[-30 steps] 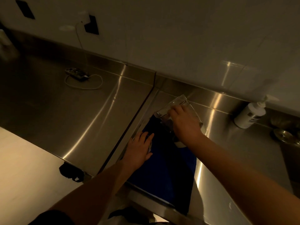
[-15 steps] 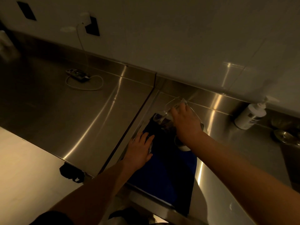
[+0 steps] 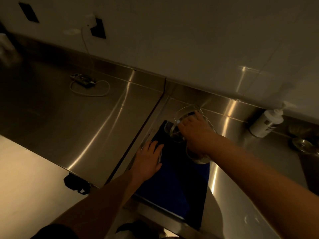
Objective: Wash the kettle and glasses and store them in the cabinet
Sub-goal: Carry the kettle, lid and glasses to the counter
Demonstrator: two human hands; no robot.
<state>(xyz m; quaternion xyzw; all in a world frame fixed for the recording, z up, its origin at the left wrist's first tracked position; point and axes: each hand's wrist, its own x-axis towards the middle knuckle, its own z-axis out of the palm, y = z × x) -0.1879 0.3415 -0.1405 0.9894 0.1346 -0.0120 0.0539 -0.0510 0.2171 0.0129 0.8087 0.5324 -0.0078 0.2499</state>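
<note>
Dim, warm-tinted (steel glare streaks)
</note>
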